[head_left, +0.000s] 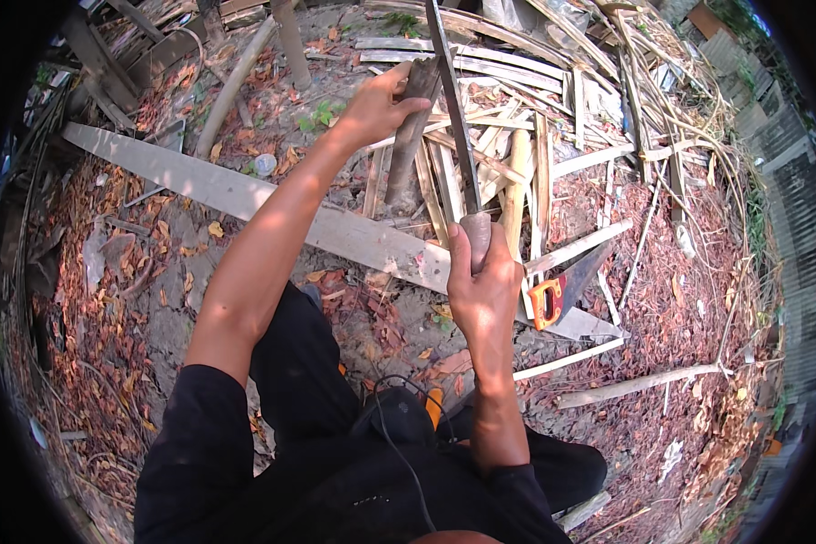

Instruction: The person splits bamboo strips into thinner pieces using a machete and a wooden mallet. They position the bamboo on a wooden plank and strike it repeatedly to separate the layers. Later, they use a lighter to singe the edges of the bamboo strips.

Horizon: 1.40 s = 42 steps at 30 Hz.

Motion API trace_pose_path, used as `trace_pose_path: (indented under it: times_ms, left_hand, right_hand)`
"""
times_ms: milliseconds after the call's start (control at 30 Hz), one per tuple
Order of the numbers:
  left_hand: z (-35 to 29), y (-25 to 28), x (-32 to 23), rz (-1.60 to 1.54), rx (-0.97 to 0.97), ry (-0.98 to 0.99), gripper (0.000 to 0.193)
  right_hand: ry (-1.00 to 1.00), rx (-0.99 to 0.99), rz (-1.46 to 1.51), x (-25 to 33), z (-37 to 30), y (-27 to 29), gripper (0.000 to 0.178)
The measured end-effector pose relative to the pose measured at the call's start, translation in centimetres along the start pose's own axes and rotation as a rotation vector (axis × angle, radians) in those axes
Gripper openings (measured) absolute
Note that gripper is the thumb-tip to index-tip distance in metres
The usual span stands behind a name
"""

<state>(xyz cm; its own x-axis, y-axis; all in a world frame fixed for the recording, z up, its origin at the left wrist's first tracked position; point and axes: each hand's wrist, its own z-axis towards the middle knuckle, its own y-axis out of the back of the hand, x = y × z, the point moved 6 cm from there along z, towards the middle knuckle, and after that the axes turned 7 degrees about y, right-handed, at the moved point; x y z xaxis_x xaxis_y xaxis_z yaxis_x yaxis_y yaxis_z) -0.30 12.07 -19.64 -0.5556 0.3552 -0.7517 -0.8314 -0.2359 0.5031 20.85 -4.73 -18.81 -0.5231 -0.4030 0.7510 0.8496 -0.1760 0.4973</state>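
Two bare hands work above a litter of pale split slats and dry reddish leaves. The left hand (pixel 376 107), in the upper middle of the frame, is wrapped around the top of a dark, rough, upright stick (pixel 410 136). The right hand (pixel 483 288), at the centre, is clenched on the rounded wooden handle of a long, thin, flat metal blade (pixel 453 109) that runs upward beside the stick. A broad weathered plank (pixel 245 195) slants across the ground; an orange-handled saw (pixel 562 292) lies just right of the right hand.
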Motion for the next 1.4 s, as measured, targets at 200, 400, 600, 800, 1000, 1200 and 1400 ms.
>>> trace_pose_path:
  times_ms: [200, 400, 600, 800, 1000, 1200, 1400]
  left_hand:
    - [-1.0, 1.1, -0.7, 0.256, 0.126, 0.261, 0.047]
    - [-4.8, 1.4, -6.6, -0.006, 0.513, 0.753, 0.069]
    - [-7.0, 1.6, -7.0, -0.103, 0.465, 0.575, 0.065]
    - [-7.5, 2.8, -2.8, 0.133, 0.225, 0.614, 0.047]
    - [-6.7, 10.0, -3.6, 0.313, -0.166, 0.449, 0.052]
    - [-7.9, 13.2, -4.7, 0.366, 0.099, 0.670, 0.060]
    - [-7.2, 12.0, -5.4, 0.290, 0.205, 0.578, 0.063]
  right_hand:
    - [-0.057, 0.053, 0.019, 0.6, -0.7, 0.0, 0.028]
    - [-0.138, 0.110, 0.249, 1.5, 0.8, -1.7, 0.041]
    - [0.115, 0.303, 0.611, 0.2, 4.1, -5.9, 0.051]
    - [-0.350, 0.061, -0.382, -22.3, 5.1, -5.4, 0.057]
    - [-0.692, 0.440, -0.514, -42.9, -2.5, -3.6, 0.093]
    - [-0.970, 0.167, 0.340, -47.0, -8.4, -2.7, 0.039]
    - [-0.491, -0.041, 0.039, -32.2, -6.5, 2.4, 0.059]
